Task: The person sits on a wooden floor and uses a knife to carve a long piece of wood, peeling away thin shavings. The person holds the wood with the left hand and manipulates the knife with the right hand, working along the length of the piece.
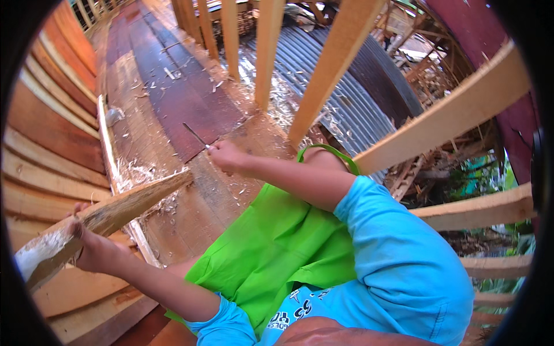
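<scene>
Plank floor strewn with shavings (173,104); left hand (95,251) gripping stake (109,216) angled up-right, right hand (226,155) clenching blade (195,135) pointing up-left.

The left hand (92,248) sits at the lower left of the frame, fingers curled closed in a grip, thumb raised toward the upper left. Its bare forearm runs down and right to a blue sleeve at the lower centre. The right hand (226,155) lies at centre frame, closed in a fist; its forearm extends right to a bent elbow and blue sleeve.
</scene>
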The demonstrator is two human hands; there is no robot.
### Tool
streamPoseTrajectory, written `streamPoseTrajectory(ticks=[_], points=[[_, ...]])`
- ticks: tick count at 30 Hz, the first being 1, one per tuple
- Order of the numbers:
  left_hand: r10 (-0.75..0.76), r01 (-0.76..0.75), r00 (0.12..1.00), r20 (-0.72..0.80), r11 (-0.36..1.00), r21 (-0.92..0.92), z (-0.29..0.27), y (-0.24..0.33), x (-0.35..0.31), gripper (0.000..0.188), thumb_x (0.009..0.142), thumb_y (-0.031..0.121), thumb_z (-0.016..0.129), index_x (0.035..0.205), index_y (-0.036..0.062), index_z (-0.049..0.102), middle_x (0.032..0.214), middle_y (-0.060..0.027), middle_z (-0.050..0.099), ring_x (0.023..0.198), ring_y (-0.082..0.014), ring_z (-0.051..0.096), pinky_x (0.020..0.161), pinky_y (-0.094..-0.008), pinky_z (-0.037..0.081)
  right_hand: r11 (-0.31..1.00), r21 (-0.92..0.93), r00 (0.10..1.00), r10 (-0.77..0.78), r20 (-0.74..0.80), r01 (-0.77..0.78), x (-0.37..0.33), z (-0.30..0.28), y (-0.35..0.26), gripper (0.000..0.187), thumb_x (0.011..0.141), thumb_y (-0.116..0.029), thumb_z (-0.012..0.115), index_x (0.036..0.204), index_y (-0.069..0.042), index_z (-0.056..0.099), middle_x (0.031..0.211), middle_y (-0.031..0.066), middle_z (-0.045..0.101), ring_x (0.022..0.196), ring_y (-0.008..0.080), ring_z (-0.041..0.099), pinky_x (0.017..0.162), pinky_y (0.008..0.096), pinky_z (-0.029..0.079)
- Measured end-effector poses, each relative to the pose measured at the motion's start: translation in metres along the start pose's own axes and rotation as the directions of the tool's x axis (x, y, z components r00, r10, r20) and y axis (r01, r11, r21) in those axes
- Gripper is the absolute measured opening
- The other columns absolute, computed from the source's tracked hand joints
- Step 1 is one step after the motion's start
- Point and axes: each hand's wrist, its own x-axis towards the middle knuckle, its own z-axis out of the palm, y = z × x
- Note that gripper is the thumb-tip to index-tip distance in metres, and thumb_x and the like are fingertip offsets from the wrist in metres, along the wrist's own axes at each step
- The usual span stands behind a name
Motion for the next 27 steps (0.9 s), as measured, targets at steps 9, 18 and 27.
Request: streamPoseTrajectory(ticks=[9, 18, 27], points=[[-0.135, 0.175, 0.968, 0.209, 0.966, -0.188, 0.003, 0.02, -0.004, 0.044, 0.091, 0.003, 0.056, 0.132, -0.0016, 0.04, 0.125, -0.0166, 0.05, 0.118, -0.0259, 0.049, 0.1, -0.0467, 0.043, 0.957, -0.003, 0.946, -0.286, 0.153, 0.289, -0.001, 0.011, -0.009, 0.024, 0.09, -0.021, 0.057, 0.102, -0.001, 0.063, 0.076, 0.0065, 0.06, 0.061, 0.0141, 0.056, 0.053, 0.0325, 0.047], [-0.167, 0.176, 0.973, 0.158, 0.983, -0.044, 0.002, 0.018, -0.005, 0.037, 0.083, 0.004, 0.067, 0.116, 0.0019, 0.051, 0.099, -0.009, 0.056, 0.097, -0.0222, 0.059, 0.097, -0.0472, 0.048, 0.838, -0.235, 0.87, -0.466, 0.161, 0.493, -0.01, 0.038, -0.021, 0.022, 0.09, -0.019, 0.061, 0.096, 0.002, 0.063, 0.076, 0.0111, 0.063, 0.07, 0.0187, 0.058, 0.061, 0.036, 0.044], [-0.167, 0.218, 0.971, 0.172, 0.913, -0.344, 0.003, 0.001, -0.017, 0.036, 0.082, 0.015, 0.063, 0.113, 0.0023, 0.051, 0.1, -0.0095, 0.054, 0.096, -0.0246, 0.057, 0.091, -0.0489, 0.049, 0.758, -0.316, 0.818, -0.49, 0.302, 0.571, -0.021, 0.043, -0.019, 0.023, 0.088, -0.016, 0.063, 0.103, 0.0, 0.061, 0.083, 0.0174, 0.065, 0.074, 0.0295, 0.061, 0.068, 0.0389, 0.046]])
